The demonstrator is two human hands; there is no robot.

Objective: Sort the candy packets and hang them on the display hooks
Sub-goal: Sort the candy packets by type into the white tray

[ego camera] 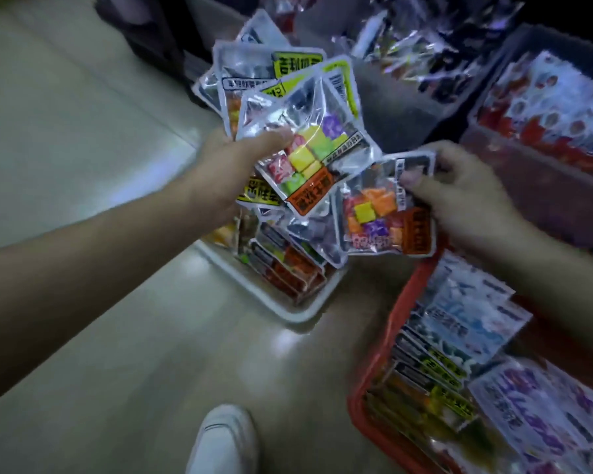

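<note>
My left hand (pixel 235 165) grips a fanned stack of clear candy packets (pixel 288 107) with yellow-green and orange labels; the front one shows yellow, green and purple cubes. My right hand (pixel 459 196) pinches the top corner of a single candy packet (pixel 386 213) with orange, yellow and purple cubes and an orange label. That packet hangs just right of the stack, its edge touching it. Below both hands a white tray (pixel 288 307) on the floor holds more of the same packets. No display hooks are in view.
A red basket (pixel 374 381) at lower right holds blue, yellow-labelled and purple packets. A grey bin (pixel 514 186) at right holds red and white packets. Shiny dark packets (pixel 421 53) lie at the top. My white shoe (pixel 225 439) stands on the pale floor.
</note>
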